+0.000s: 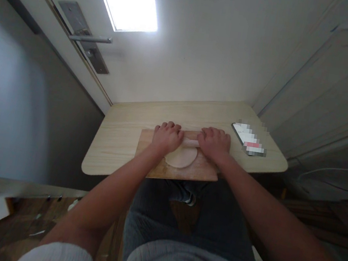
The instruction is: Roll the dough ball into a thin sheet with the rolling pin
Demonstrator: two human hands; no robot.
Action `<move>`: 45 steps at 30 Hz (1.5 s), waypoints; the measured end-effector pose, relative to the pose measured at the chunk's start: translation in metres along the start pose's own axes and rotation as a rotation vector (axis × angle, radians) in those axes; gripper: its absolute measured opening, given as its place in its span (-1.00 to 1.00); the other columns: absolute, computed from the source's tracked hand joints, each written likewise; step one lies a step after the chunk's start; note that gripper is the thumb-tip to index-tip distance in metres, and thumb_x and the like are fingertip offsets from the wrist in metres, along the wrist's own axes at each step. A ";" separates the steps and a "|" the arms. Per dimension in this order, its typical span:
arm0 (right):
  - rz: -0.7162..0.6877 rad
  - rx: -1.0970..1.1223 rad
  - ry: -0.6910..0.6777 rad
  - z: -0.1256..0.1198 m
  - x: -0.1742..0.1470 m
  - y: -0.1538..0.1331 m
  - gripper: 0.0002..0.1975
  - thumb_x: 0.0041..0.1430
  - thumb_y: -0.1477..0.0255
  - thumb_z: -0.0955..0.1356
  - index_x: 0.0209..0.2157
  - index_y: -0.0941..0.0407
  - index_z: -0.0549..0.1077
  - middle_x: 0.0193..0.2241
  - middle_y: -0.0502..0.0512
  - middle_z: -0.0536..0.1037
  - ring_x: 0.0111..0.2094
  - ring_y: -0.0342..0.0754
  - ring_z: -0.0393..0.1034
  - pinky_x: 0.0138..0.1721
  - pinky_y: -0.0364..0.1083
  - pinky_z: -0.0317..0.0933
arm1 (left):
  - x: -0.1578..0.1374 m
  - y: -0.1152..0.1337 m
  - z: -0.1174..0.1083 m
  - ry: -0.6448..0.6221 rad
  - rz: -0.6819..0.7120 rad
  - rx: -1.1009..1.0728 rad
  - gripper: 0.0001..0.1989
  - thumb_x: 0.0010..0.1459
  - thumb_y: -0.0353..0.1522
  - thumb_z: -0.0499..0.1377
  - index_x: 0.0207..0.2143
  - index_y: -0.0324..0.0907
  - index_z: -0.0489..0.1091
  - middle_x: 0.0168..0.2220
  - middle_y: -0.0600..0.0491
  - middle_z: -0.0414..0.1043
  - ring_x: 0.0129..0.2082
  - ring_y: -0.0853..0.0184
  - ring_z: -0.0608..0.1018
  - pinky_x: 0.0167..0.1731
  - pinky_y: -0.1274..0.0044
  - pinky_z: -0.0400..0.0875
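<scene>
The left hand [167,137] is closed, with its fingers curled over the left end of a pale, cylindrical rolling pin [191,142]. The right hand [214,143] is closed in the same manner over the right end; a short length of the pin is exposed between the two hands. The undersides of both grips are hidden, so the thumb positions cannot be confirmed. The rolling pin lies across the far part of a flat, round, off-white sheet of dough [181,157]. The dough rests on a light brown, rectangular wooden board [200,171], extending toward the board's near edge. The board sits at the near edge of a pale wood-grain table [117,135] with rounded corners. A dark-edged, rectangular phone [242,134] lies face up near the table's right edge
</scene>
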State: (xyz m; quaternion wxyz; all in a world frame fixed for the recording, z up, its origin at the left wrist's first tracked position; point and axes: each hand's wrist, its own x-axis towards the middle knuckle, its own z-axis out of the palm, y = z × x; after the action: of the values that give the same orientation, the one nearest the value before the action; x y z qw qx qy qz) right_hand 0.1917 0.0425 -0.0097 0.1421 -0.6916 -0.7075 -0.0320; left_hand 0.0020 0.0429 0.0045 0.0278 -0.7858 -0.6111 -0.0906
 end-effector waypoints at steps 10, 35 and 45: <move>-0.050 -0.006 0.053 -0.004 -0.027 0.002 -0.50 0.36 0.22 0.10 0.17 0.11 0.39 0.18 0.25 0.40 0.11 0.23 0.18 0.13 0.23 -0.09 | -0.026 0.011 -0.010 0.036 -0.010 0.002 -0.55 0.39 -0.12 -0.20 0.10 -0.03 0.32 0.23 -0.06 0.27 0.15 0.10 0.31 0.10 0.23 0.19; -0.070 -0.006 0.028 -0.012 -0.071 0.003 -0.38 0.38 0.14 0.05 0.26 0.23 0.24 0.25 0.35 0.29 0.24 0.26 0.06 0.24 0.29 -0.16 | -0.071 0.026 -0.012 0.007 -0.035 -0.039 -0.42 0.40 -0.10 -0.28 0.35 -0.05 0.08 0.37 0.01 0.10 0.37 0.16 0.10 0.30 0.18 -0.03; -0.043 -0.008 -0.009 -0.004 -0.024 -0.004 -0.44 0.39 0.18 0.04 0.25 0.11 0.28 0.28 0.23 0.27 0.26 0.25 0.02 0.23 0.36 -0.21 | -0.031 0.009 -0.006 0.005 -0.010 -0.043 -0.46 0.40 -0.11 -0.30 0.25 0.03 0.23 0.34 0.01 0.15 0.32 0.10 0.17 0.24 0.12 0.05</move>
State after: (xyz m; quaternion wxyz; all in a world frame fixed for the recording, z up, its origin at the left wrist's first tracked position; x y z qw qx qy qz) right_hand 0.1885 0.0184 -0.0115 0.1356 -0.6771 -0.7225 -0.0348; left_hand 0.0025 0.0101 0.0055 0.0118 -0.7829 -0.6129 -0.1059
